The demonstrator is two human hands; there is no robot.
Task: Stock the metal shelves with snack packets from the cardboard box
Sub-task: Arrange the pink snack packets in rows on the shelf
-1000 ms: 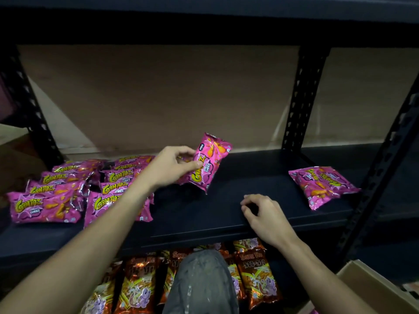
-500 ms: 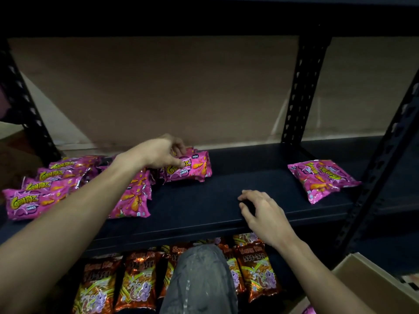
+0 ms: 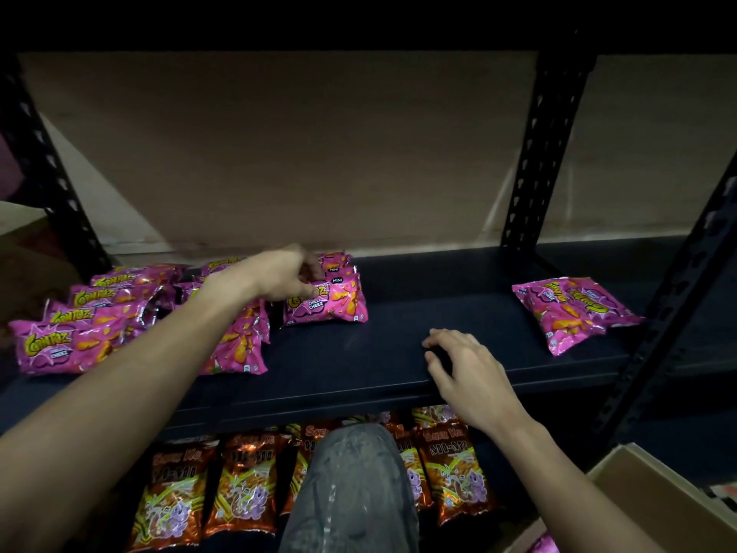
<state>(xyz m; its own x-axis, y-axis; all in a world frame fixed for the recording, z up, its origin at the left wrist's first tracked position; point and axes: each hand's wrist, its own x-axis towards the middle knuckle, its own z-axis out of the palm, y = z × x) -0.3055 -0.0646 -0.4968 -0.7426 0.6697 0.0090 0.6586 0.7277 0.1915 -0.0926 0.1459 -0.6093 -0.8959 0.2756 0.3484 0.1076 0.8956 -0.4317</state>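
Front packet: a pink Corntoz packet (image 3: 331, 307) lies flat on the metal shelf (image 3: 399, 353). Its long axis runs left to right and its logo is upright to the camera, with "Chilli Cheez" legible.
Left hand: the left hand (image 3: 285, 275) is on that packet's left end, thumb over the logo and fingers curled past the far edge, pinching it. Motion blur smears the fingertips.
Behind it: two more pink packets (image 3: 339, 269) overlap just beyond the left hand's fingers on the same left-to-right axis. Little more than their "Mini" corners shows.
Right hand: the right hand (image 3: 466, 373) rests on the shelf's front lip, fingers loosely bent and holding nothing. The front packet lies ahead of it and to its left, apart from it.
Stocked rows: overlapping pink packets (image 3: 64, 347) lie left of the left hand, long axes left to right and logos upright. The left forearm covers part of the row nearest it.
Lone packet: another pink packet (image 3: 570, 313) lies well to the right of the right hand, askew, its print upside down to the camera.
Cardboard box: the cardboard box (image 3: 638, 484) sits outside the right forearm, cut off by the frame corner. A pink sliver at the bottom edge is too small to identify.
Below the hands: orange packets (image 3: 239, 488) fill the lower shelf, partly hidden by a knee in grey trousers (image 3: 355, 484).
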